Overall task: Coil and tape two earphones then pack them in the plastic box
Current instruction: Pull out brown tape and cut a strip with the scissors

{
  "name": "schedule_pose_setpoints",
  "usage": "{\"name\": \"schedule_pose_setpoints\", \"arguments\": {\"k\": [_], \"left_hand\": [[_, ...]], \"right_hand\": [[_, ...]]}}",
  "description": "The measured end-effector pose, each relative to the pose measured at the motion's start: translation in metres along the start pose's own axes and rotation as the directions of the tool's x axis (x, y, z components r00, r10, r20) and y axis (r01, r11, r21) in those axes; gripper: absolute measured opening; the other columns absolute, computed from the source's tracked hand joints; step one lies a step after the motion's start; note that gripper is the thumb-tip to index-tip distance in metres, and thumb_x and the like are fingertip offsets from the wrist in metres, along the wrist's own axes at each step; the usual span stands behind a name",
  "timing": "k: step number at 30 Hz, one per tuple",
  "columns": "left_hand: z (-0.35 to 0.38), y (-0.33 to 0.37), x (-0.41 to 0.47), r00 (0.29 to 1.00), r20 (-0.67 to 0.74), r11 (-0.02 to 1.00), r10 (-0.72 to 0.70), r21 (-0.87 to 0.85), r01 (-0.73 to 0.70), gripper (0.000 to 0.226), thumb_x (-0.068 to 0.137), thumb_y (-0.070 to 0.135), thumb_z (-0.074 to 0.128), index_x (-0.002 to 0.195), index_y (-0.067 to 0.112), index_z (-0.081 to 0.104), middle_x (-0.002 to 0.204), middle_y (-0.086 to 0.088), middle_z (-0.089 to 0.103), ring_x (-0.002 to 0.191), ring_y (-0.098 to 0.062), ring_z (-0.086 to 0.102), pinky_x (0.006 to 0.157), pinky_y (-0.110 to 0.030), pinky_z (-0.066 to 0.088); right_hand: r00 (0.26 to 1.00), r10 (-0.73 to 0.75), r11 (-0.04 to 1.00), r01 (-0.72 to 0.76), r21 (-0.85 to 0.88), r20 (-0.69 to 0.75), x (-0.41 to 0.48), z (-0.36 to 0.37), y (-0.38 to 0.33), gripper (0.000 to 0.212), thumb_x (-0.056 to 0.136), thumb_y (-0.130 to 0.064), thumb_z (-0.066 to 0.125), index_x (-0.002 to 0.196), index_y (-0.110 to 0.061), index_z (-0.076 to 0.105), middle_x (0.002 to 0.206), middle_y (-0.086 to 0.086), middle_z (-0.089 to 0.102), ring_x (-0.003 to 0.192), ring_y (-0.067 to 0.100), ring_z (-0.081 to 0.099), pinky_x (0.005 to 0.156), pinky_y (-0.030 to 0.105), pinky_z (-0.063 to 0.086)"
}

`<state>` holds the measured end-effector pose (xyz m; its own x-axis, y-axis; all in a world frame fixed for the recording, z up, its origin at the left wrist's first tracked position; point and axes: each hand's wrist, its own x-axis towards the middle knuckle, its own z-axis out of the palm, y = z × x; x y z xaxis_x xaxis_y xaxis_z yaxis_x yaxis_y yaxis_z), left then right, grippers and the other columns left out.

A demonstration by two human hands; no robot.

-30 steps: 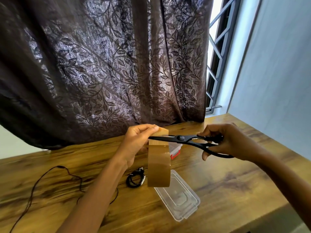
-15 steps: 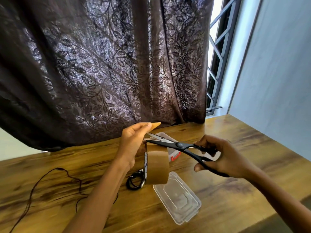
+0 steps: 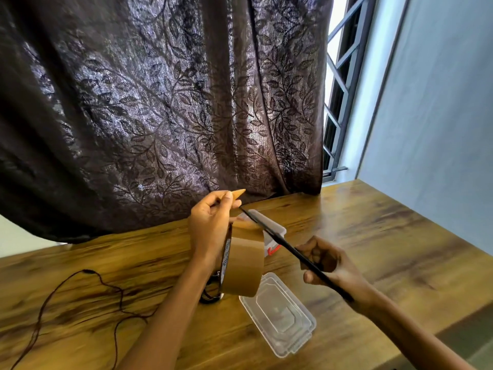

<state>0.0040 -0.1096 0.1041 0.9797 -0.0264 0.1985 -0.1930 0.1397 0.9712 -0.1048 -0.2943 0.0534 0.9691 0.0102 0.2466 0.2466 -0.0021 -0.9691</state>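
My left hand is raised above the table and pinches a short end of brown tape between its fingertips. The brown tape roll hangs right beside its wrist. My right hand grips black scissors, which slant up to the left with their tip just under the pinched tape. A coiled black earphone lies on the table, mostly hidden behind the roll and my forearm. The second earphone lies uncoiled at the left. A clear plastic box part lies below the roll.
Another clear plastic piece with a red latch sits behind the scissors. The wooden table runs to a dark leaf-patterned curtain at the back and a pale wall on the right.
My right hand has dropped down and to the right with the scissors, now tilted instead of level across the tape. The roll has swung lower beside my left wrist.
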Motion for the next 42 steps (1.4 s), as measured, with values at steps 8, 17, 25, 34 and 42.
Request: {"name": "schedule_pose_setpoints", "arguments": {"k": [8,17,25,34,42], "left_hand": [[0.000,-0.007,-0.002,0.997,-0.022,0.997,0.076,0.023,-0.075,0.016,0.093,0.018,0.053,0.080,0.021,0.062,0.069,-0.006,0.069,0.044,-0.017,0.063,0.046,-0.030,0.053],[0.002,-0.015,-0.003,0.995,-0.062,0.997,0.082,-0.004,-0.082,0.017,0.093,0.021,0.052,0.080,0.023,0.062,0.068,-0.010,0.069,0.045,-0.022,0.064,0.053,-0.038,0.054],[0.005,-0.019,-0.006,0.999,-0.047,1.000,0.016,-0.012,-0.016,0.018,0.093,0.024,0.052,0.078,0.019,0.061,0.071,-0.012,0.069,0.046,-0.021,0.064,0.058,-0.041,0.055],[0.007,-0.023,-0.010,0.999,-0.045,1.000,-0.023,-0.013,0.022,0.018,0.093,0.026,0.051,0.080,0.017,0.061,0.073,-0.008,0.069,0.048,-0.018,0.064,0.052,-0.031,0.053],[0.008,-0.025,-0.014,0.998,-0.044,0.999,-0.043,-0.018,0.043,0.020,0.093,0.024,0.051,0.083,0.011,0.061,0.073,-0.008,0.068,0.045,-0.014,0.063,0.045,-0.025,0.053]], "right_hand": [[0.956,0.034,0.999,-0.044,-0.028,-0.292,0.006,0.004,0.006,0.045,0.057,-0.016,0.086,0.088,-0.001,0.058,0.068,-0.001,0.067,0.066,0.003,0.061,0.062,0.014,0.050],[0.735,0.146,0.857,-0.428,-0.286,-0.662,-0.003,-0.029,0.081,0.007,0.072,-0.014,0.077,0.075,-0.013,0.071,0.063,0.006,0.069,0.053,0.013,0.059,0.051,0.028,0.043],[0.693,0.038,0.573,-0.605,-0.553,-0.720,-0.013,-0.044,0.126,0.018,0.072,-0.018,0.073,0.069,-0.001,0.067,0.068,0.018,0.068,0.068,0.031,0.064,0.060,0.036,0.046],[0.731,0.013,0.474,-0.605,-0.640,-0.682,-0.017,-0.054,0.145,0.015,0.075,-0.013,0.071,0.077,0.002,0.068,0.077,0.019,0.065,0.074,0.032,0.060,0.064,0.032,0.040],[0.733,0.030,0.440,-0.620,-0.650,-0.679,-0.012,-0.051,0.144,0.018,0.078,-0.010,0.064,0.089,0.003,0.067,0.084,0.017,0.061,0.081,0.032,0.057,0.066,0.031,0.039]]}}
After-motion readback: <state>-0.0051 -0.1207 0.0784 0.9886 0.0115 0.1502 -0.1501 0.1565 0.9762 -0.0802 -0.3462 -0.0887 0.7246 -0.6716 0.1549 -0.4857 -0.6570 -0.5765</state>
